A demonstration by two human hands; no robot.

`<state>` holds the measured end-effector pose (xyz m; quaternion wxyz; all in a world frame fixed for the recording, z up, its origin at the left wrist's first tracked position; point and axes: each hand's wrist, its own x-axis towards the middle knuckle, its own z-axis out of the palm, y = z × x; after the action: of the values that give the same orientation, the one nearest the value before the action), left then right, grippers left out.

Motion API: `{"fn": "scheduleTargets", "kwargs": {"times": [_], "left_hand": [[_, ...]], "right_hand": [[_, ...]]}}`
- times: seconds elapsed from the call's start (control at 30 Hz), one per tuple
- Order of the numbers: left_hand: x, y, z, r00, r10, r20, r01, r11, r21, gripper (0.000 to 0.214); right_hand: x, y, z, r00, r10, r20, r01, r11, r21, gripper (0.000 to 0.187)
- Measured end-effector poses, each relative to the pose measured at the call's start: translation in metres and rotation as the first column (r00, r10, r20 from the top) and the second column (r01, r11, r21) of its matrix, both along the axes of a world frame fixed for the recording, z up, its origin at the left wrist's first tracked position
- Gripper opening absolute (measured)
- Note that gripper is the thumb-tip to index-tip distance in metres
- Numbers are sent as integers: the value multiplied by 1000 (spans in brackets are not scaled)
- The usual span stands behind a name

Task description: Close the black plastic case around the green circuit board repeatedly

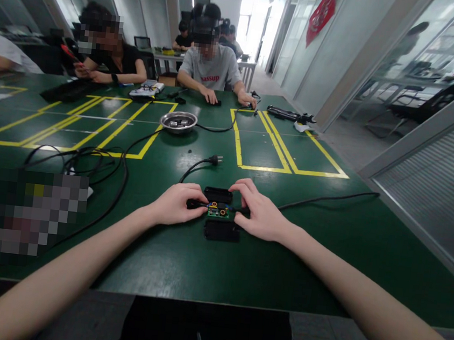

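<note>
A small green circuit board (218,210) with round copper-coloured coils lies on the table between my hands. Black leads run from both its ends. My left hand (178,204) pinches the black cable (195,204) at the board's left end. On the right, my right hand (262,212) has thumb and index finger apart around the other lead. Its index fingertip is by the upper black case half (218,194), and its thumb is near the lower black case half (221,231). Whether these fingertips touch the case is hard to tell.
A two-pin plug (214,160) lies beyond the board, and a metal bowl (178,122) with metal parts stands farther back. Coiled black cables (89,163) lie to the left beside a blurred-out object (33,214). A person (211,65) works across the green table (152,259).
</note>
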<state>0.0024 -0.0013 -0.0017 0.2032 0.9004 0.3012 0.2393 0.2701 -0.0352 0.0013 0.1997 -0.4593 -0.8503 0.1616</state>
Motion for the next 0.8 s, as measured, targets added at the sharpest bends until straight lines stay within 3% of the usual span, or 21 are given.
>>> {"fn": "scheduleTargets", "kwargs": {"times": [0.1, 0.2, 0.3, 0.5, 0.8], "left_hand": [[1, -1, 3, 1000, 9, 10, -9, 1000, 3, 16], [1, -3, 7, 999, 3, 37, -3, 1000, 11, 18], [2, -6, 10, 998, -26, 66, 27, 1000, -11, 17], [4, -14, 14, 990, -101, 96, 120, 970, -210, 15], [9, -20, 10, 989, -148, 10, 147, 962, -232, 11]], "right_hand": [[15, 11, 5, 996, 70, 63, -66, 996, -53, 25], [24, 16, 9, 992, 116, 54, -116, 993, -13, 4], [28, 15, 11, 982, 179, -54, -178, 984, 12, 6], [27, 8, 13, 933, 294, -206, -293, 956, 35, 8], [21, 1, 18, 944, 312, -109, -328, 926, -187, 20]]}}
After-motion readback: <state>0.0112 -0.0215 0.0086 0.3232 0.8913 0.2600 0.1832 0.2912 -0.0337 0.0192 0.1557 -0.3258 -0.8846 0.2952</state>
